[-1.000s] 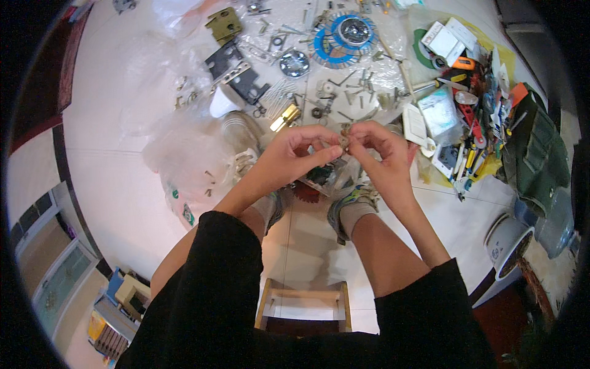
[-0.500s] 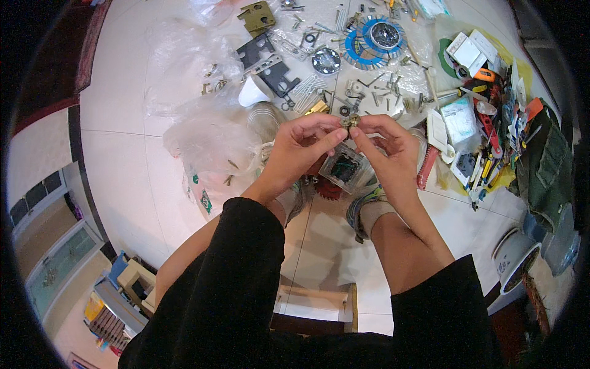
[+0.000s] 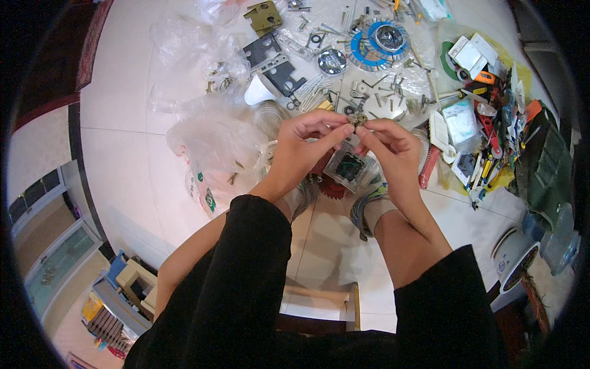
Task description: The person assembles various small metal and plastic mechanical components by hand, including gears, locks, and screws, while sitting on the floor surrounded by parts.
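Note:
Thumb and fingertips of my left hand (image 3: 307, 141) close on a small brass-coloured metal fitting (image 3: 357, 119). My right hand (image 3: 393, 144) pinches the same fitting from the other side, so the two hands nearly meet. Its exact kind is too small to tell, and the fingertips cover part of it. Just below the hands, between my shoes, stands a clear plastic box (image 3: 335, 171) with something dark and green inside. A red toothed disc (image 3: 332, 189) lies beside that box, partly under it.
Beyond my hands lie blue-ringed discs (image 3: 362, 58), a black metal plate (image 3: 289, 77), a white cone (image 3: 260, 90) and many loose screws. Crumpled plastic bags (image 3: 212, 138) spread on the left. Hand tools (image 3: 491, 154) pile up at the right, near a plant pot (image 3: 516, 264).
My hands have shifted slightly right, still pinching the small fitting between them. The fingertips have drawn a little closer together around it. The whole view has moved slightly.

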A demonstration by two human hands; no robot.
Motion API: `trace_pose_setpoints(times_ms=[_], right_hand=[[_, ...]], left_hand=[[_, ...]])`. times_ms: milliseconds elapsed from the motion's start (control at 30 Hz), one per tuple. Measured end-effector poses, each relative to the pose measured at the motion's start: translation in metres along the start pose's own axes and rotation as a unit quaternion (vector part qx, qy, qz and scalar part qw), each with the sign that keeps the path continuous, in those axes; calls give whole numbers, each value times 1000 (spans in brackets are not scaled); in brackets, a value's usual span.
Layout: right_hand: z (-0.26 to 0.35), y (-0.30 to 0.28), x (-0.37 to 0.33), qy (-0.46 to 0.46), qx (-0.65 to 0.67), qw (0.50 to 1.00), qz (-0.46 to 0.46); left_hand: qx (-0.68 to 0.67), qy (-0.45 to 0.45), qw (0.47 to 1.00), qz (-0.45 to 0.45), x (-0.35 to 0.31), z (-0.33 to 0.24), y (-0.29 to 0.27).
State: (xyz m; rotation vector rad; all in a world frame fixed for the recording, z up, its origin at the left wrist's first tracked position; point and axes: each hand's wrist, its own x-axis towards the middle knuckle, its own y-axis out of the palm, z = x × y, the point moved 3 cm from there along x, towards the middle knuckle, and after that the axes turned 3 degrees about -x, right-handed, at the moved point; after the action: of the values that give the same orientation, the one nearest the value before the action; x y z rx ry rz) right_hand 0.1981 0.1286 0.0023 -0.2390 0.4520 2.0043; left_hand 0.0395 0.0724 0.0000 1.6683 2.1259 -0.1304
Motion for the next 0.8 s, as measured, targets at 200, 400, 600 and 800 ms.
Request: trace_pose_setpoints(times_ms=[200, 400, 600, 800], right_hand=[[-3, -6, 4, 14, 16, 1000, -19], [-13, -9, 3, 57, 27, 998, -24], [-10, 6, 8, 70, 23, 997, 21], [-18, 20, 14, 83, 26, 992, 96]], left_hand=[[14, -4, 1000, 8, 5, -4, 6], [22, -59, 998, 24, 6, 6, 6], [-34, 1, 997, -67, 6, -4, -12], [-133, -46, 975, -170, -42, -9, -53]])
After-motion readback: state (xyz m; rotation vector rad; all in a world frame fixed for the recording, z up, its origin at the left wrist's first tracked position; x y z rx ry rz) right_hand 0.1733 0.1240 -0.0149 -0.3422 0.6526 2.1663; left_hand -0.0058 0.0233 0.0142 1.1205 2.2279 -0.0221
